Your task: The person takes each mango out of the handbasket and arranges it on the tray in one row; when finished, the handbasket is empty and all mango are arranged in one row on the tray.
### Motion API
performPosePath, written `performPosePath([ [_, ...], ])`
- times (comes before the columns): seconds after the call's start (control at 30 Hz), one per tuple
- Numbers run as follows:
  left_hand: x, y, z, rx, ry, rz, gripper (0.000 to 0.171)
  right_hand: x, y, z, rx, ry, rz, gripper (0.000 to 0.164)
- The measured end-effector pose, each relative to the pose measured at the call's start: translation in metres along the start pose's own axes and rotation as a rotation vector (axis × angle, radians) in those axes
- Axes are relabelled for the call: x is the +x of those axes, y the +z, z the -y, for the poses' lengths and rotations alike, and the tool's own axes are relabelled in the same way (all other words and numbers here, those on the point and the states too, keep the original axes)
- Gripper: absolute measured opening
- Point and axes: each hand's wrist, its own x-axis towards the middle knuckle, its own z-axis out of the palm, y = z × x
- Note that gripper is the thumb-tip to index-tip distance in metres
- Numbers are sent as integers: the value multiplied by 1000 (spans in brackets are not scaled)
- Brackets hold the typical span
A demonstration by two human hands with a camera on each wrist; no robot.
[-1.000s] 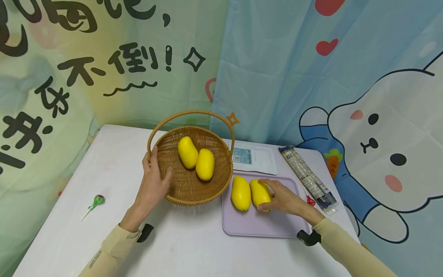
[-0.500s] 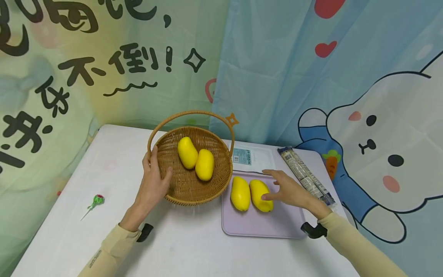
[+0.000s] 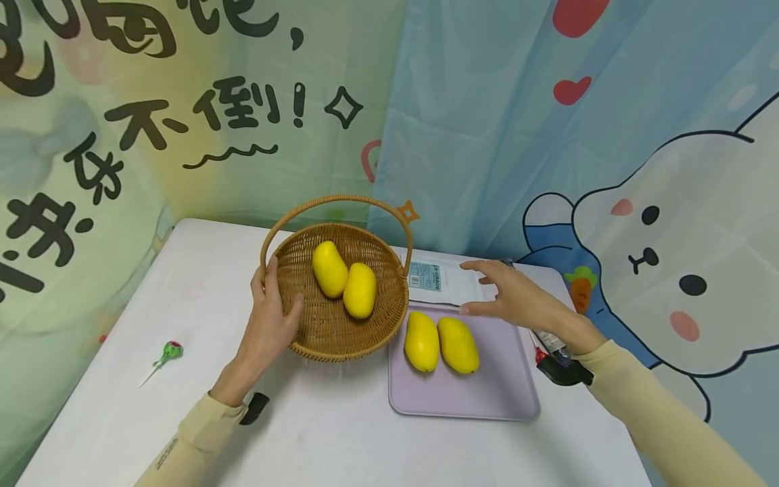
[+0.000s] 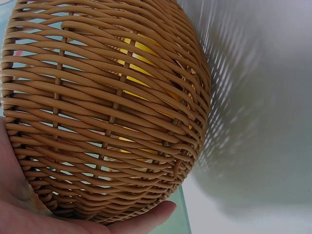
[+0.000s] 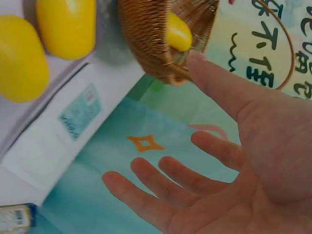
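Observation:
A brown wicker basket [image 3: 319,328] with an arched handle stands tilted on the table, two yellow mangoes [image 3: 330,268] inside it. My left hand [image 3: 268,321] holds its left rim; in the left wrist view the woven wall [image 4: 107,107] hides much of the hand's grip. Two more mangoes [image 3: 459,345] lie side by side on a lilac tray [image 3: 462,399]. Behind them my right hand [image 3: 517,297] hovers near a white packet [image 3: 453,281], holding nothing. Its fingers are spread in the right wrist view, apart from the basket.
A green-wrapped lollipop [image 3: 170,352] lies at the table's left. A red lollipop [image 3: 540,354] and a long packaged item [image 3: 554,343], partly hidden by my right arm, lie right of the tray. Printed curtains [image 3: 456,135] hang behind the table.
My right hand has left the right mango on the tray and moved back and slightly right, up toward the white packet. The left hand and basket stay in place.

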Motion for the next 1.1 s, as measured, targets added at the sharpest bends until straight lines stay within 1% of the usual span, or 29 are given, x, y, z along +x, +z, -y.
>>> performPosePath([
  [0.1, 1, -1, 0, 4, 0, -4, 81, 4, -6, 14, -25, -39, 2, 79],
  [0.2, 1, -1, -1, 5, 1, -6, 81, 10, -7, 31, -39, -87, 13, 76],
  [0.47, 3, -2, -1, -1, -5, -1, 81, 29, 0, 76, -40, -181, 104, 76],
  [0.6, 3, -3, -1, 1, -3, -1, 81, 40, 2, 95, -64, -230, 122, 75],
  [0.7, 3, -3, -1, 2, 0, -3, 81, 49, 3, 107, -77, -247, 126, 75],
  [0.9, 2, -3, 0, -2, 2, 1, 80, 71, 8, 127, -68, -255, 153, 72],
  [1.1, 0, -1, 0, -1, -2, 11, 80, 91, 17, 135, -80, -238, 172, 71],
])
